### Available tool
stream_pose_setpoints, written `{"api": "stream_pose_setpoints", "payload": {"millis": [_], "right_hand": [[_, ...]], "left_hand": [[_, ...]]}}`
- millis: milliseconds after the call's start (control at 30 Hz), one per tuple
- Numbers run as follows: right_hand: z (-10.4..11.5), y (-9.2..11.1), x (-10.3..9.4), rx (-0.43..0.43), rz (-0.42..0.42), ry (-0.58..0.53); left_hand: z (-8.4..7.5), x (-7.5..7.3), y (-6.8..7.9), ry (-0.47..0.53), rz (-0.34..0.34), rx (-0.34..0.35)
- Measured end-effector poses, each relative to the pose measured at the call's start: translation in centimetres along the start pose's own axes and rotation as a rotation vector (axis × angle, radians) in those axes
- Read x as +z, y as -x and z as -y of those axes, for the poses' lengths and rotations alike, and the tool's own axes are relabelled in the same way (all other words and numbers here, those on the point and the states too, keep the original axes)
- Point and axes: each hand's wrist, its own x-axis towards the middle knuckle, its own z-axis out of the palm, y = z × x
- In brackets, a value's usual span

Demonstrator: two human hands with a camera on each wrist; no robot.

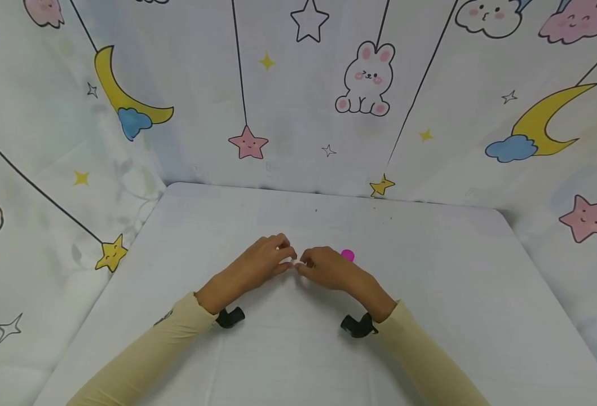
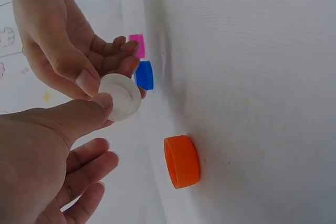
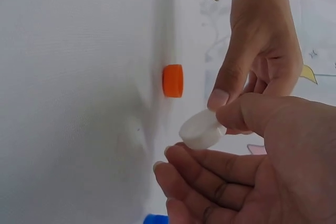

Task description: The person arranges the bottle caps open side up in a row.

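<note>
A round white bottle cap (image 2: 123, 98) is pinched between both hands above the white table. My left hand (image 1: 259, 262) grips one edge with thumb and fingers; its other fingers curve loosely in the left wrist view. From the opposite side my right hand (image 1: 331, 268) pinches the cap, thumb on top and fingers beneath. An orange cap (image 2: 184, 161) stands on the table near the left hand. Beyond the right hand are a blue cap (image 2: 144, 75) and a pink cap (image 1: 347, 255). In the head view the hands hide the orange and blue caps.
The white tabletop (image 1: 430, 293) stretches around the hands, its far edge meeting a white curtain (image 1: 298, 101) printed with moons, stars and a rabbit. Dark wrist cameras (image 1: 231, 317) sit at both cuffs of the cream sleeves (image 1: 425, 355).
</note>
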Motion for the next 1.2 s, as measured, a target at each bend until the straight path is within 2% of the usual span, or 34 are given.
{"api": "stream_pose_setpoints", "payload": {"millis": [167,267,500,667,933,1200], "right_hand": [[-0.1,0.2,-0.2,-0.013,-0.003,-0.02],[-0.2,0.3,-0.2,-0.033,-0.034,-0.01],[0.1,0.9,-0.1,-0.054,-0.176,0.081],[0.2,1.2,-0.1,-0.099,-0.245,0.142],[0.1,1.8,-0.2,-0.115,-0.24,0.143],[0.0,1.9,0.1,-0.133,-0.244,0.153]], "left_hand": [[0.2,0.1,0.0,0.009,-0.025,0.023],[0.2,0.1,-0.1,0.027,-0.026,0.004],[0.2,0.0,0.0,0.148,0.062,-0.139],[0.3,0.0,-0.2,0.262,0.091,-0.217],[0.3,-0.3,-0.5,0.443,0.122,-0.31],[0.4,-0.8,-1.1,0.61,0.207,-0.467]]}}
